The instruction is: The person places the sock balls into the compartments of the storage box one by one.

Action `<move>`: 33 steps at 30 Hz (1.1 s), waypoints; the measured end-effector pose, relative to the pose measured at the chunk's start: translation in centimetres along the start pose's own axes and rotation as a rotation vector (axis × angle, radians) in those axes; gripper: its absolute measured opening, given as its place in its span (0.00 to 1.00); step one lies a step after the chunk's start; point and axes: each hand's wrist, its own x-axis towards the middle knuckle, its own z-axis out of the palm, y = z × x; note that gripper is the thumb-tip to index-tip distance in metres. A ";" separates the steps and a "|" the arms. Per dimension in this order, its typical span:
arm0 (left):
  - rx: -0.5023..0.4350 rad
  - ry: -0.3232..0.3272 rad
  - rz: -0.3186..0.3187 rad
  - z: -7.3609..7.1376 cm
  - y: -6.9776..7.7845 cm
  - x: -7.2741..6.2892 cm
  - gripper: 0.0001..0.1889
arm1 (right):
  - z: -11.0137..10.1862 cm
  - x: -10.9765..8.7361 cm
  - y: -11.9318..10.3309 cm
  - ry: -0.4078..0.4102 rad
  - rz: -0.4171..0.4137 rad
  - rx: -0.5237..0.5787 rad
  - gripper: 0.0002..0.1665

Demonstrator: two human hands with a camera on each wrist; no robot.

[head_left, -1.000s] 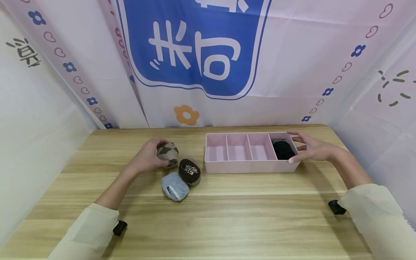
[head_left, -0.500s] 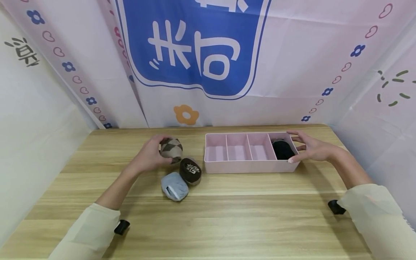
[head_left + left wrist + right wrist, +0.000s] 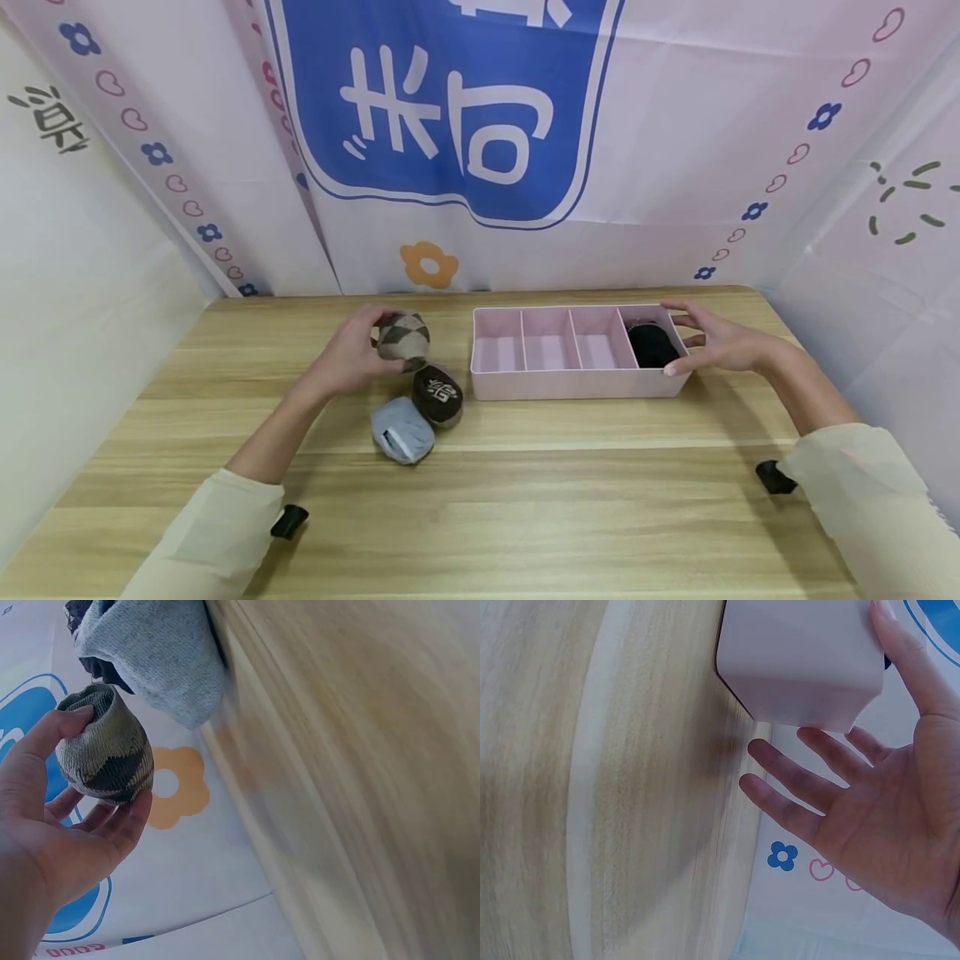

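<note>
My left hand [image 3: 348, 354] grips a rolled sock [image 3: 405, 337] in a beige and brown diamond pattern. In the left wrist view the thumb lies at the rolled opening of this sock [image 3: 109, 754], with the fingers beneath. Just below it in the head view are a dark brown rolled sock [image 3: 438, 395] with pale lettering and a light grey one [image 3: 403, 431], side by side. At the right end of a pink divided box [image 3: 570, 385], my right hand [image 3: 723, 342] spreads its fingers, the thumb on the front corner. A black rolled sock [image 3: 652, 344] fills the rightmost compartment.
The box's other three compartments show bare floors. All of it stands on a wooden table [image 3: 525, 508], with a printed cloth [image 3: 645, 167] hanging along its back edge and pale cloth at both sides.
The left hand has raised the diamond-patterned sock slightly and shifted it right, toward the box. The right hand and the box have stayed put.
</note>
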 end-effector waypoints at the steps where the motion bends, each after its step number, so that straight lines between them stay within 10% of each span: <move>1: -0.005 0.000 0.001 0.0 0.1 0.1 0.37 | 0.0 0.0 0.0 0.000 -0.002 0.000 0.62; 33: -0.127 0.037 0.099 1.3 3.1 2.0 0.37 | -0.1 0.2 0.0 -0.010 0.009 0.003 0.64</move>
